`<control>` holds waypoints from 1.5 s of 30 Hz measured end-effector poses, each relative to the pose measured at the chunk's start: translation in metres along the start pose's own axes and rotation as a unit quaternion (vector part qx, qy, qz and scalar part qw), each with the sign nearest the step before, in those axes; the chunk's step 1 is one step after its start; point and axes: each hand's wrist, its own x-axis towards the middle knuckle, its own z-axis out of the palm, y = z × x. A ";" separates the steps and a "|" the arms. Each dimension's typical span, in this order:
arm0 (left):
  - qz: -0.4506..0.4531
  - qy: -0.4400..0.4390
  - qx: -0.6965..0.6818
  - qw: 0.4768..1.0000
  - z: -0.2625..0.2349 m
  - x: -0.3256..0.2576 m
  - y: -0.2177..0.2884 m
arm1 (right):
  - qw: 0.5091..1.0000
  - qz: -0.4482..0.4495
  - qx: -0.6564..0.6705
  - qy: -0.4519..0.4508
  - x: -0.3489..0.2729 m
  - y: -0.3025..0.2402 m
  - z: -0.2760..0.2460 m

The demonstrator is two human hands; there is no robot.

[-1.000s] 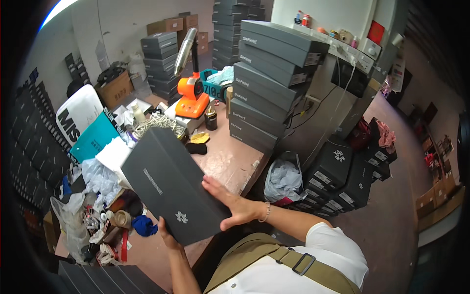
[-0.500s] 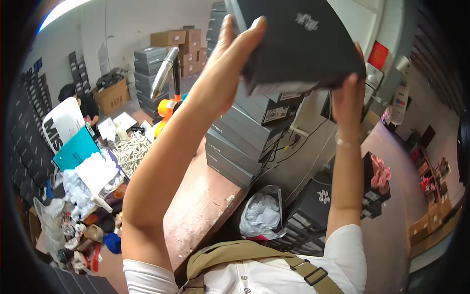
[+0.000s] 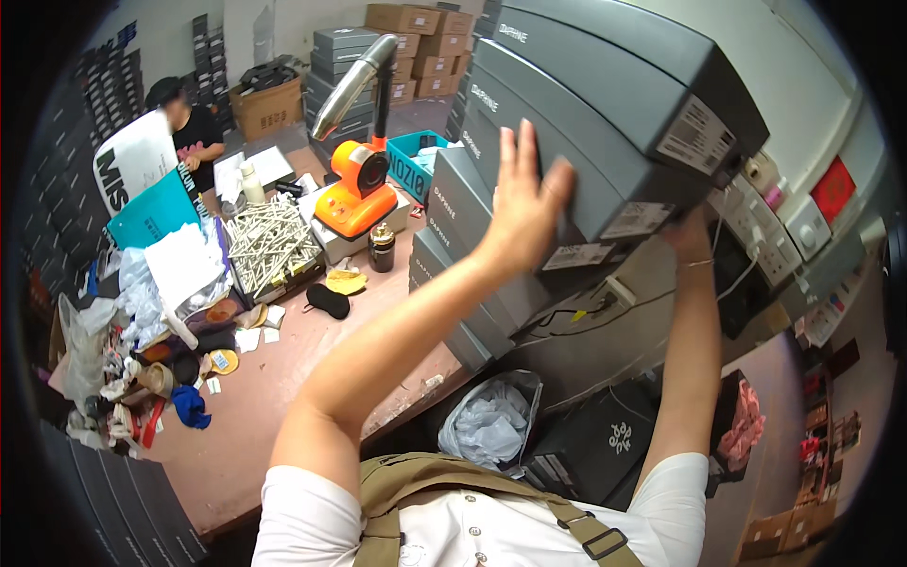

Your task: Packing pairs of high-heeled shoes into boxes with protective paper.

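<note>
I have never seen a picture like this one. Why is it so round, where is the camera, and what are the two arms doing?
The camera sits on a person's head and looks down, so the arms rising from the bottom edge are that person's own. Its very wide lens bends straight edges, which gives the round look.

The left hand lies flat and open against the side of a dark grey box on a tall stack of similar boxes. The right hand reaches under the end of that stack, by the white end labels; its fingers are mostly hidden.

To the left is a pinkish work table. On it stand an orange machine with a silver tube, a small dark jar, a tray of pale sticks and heaps of bags and paper. Another person sits at the far end.
</note>
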 end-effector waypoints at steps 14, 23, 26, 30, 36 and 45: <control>-0.008 -0.006 -0.202 0.979 -0.022 -0.064 -0.017 | 0.998 0.015 -0.045 0.040 0.032 0.047 -0.056; -0.407 0.143 -0.113 0.895 -0.201 -0.291 -0.094 | 0.962 0.167 0.139 -0.166 -0.227 0.201 -0.048; -0.392 0.179 -0.084 0.898 -0.229 -0.350 -0.063 | 0.898 0.257 -0.171 -0.313 -0.280 0.279 0.026; -0.243 0.266 0.143 0.922 -0.295 -0.381 0.062 | 0.791 0.298 -0.118 -0.521 -0.341 0.315 0.147; -0.053 0.509 0.389 0.766 -0.382 -0.511 0.222 | 0.579 -0.086 -0.076 -0.807 -0.480 0.292 0.375; -0.114 0.572 0.392 0.711 -0.363 -0.614 0.267 | 0.428 -0.754 -0.038 -0.497 -0.722 0.201 0.658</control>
